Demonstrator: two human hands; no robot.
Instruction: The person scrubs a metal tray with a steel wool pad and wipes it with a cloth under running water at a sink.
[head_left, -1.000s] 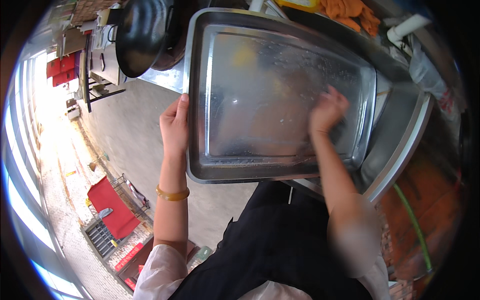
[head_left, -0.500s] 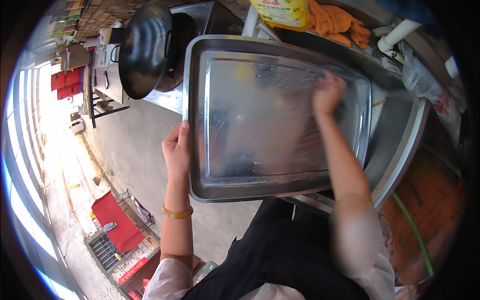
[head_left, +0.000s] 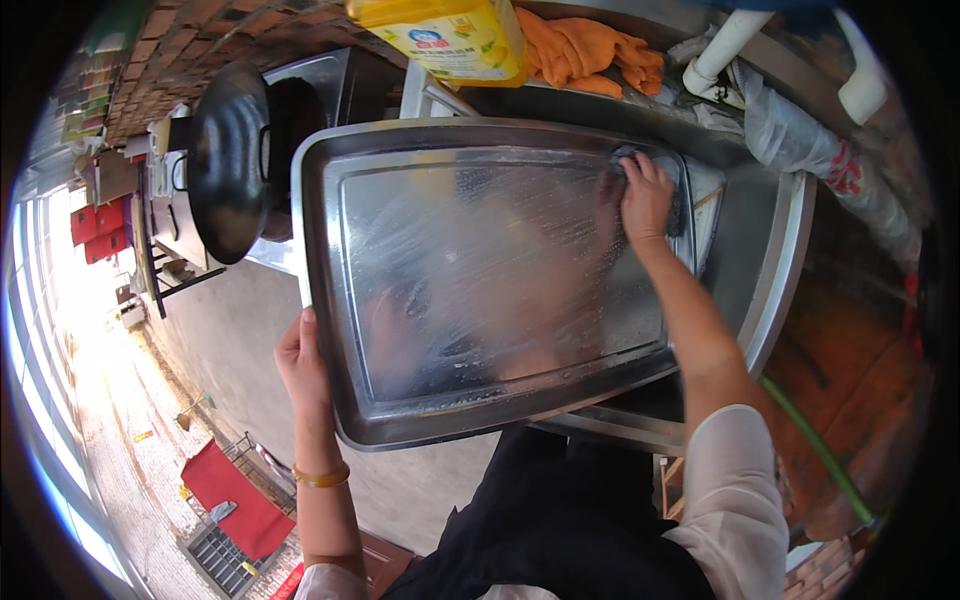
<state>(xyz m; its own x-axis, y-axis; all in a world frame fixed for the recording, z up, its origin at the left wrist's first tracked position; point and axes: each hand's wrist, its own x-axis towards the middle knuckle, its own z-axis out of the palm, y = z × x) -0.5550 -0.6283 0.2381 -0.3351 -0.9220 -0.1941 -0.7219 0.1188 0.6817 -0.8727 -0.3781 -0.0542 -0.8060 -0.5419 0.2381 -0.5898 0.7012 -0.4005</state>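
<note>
Keep your left hand [head_left: 303,362] clamped on the near left rim of the steel tray [head_left: 480,270], fingers curled over the edge, so the tray does not slip while you scrub; that grip looks like the 1 thing holding it steady over the sink [head_left: 775,250]. Your right hand [head_left: 645,198] is pressed flat at the far right corner, fingers closed down on a dark scrubbing pad [head_left: 625,160] that mostly hides beneath them. Work the pad into the corner crease and along the raised border, where grease likely collects, and press evenly rather than with the fingertips alone. The tray is large, rectangular and shallow with rounded corners, held tilted toward you across the sink's front edge. Its floor is cloudy with soapy streaks, and it mirrors a dim shape. A black wok [head_left: 225,160] stands to the left, and a yellow bottle [head_left: 450,35] and orange cloth [head_left: 585,50] lie beyond.
</note>
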